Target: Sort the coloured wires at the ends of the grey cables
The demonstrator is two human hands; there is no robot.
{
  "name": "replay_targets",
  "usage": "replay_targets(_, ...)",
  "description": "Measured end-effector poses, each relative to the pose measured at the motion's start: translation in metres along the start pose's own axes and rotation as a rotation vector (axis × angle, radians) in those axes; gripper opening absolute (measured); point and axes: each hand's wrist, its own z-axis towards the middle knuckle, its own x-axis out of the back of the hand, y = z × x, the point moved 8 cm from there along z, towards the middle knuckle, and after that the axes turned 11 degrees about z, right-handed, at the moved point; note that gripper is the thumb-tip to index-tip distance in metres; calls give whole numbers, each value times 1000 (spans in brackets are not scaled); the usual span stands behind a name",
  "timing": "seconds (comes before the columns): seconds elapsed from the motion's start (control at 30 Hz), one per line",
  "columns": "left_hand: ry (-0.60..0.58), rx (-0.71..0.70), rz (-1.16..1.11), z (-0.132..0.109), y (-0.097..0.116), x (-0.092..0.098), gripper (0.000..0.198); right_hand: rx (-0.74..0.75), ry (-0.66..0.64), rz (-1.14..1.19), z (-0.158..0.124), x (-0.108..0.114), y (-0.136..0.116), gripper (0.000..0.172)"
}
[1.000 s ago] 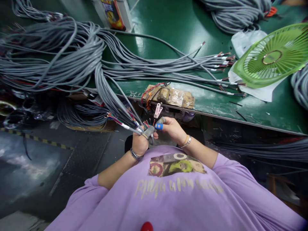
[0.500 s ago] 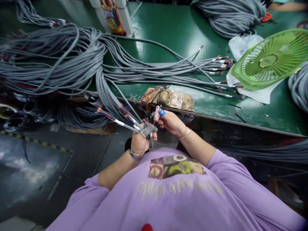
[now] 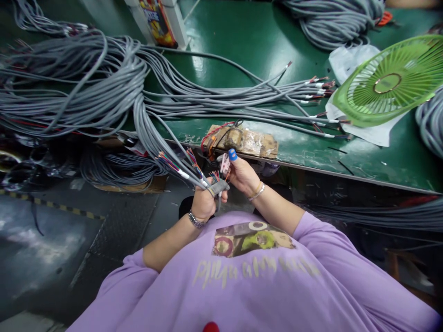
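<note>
Green counter (image 3: 235, 27) fills the far side of your workspace, its near edge running just beyond your hands. On its left lies a heavy heap of grey cables (image 3: 104, 87), with one sheaf stretching right across the surface to stripped ends. A white container (image 3: 173, 23) bearing a bright printed packet stands behind the heap. To your right, a green fan (image 3: 387, 83) leans over white sheeting (image 3: 374, 127), with a cable coil (image 3: 332, 23) farther back. Nearest in your way is a taped wooden block (image 3: 256, 140) at the counter's edge, with red and black leads on its left end and a pink clip (image 3: 224, 163) just in front. More cables slope off the heap toward your left hand (image 3: 203, 203).

That hand's grip is closed around a cable end (image 3: 215, 175), off the counter, in front of your body. Its thin coloured wires fan upward past the grey wrapping on your thumb; neighbouring cables show white bands below bare, multicoloured strands. Your right hand (image 3: 244, 176), blue band on one digit, has its fingers bent beside the clip; you cannot tell whether they pinch it or a wire.
</note>
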Motion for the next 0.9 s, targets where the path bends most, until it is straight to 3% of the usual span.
replay_targets(0.4,57,-31,-15,-13,3,7,25,-212,-36,-21,-12,4,3,59)
replay_targets(0.57,121,-72,-55,-12,10,8,26,-68,-33,-40,-10,4,-9,43)
replay_targets(0.73,160,-57,-52,-8,13,6,27,-51,-46,-48,-11,5,-6,52)
replay_targets(0.9,184,-40,-56,-6,11,8,28,0,-102,-83,-14,0,-4,50)
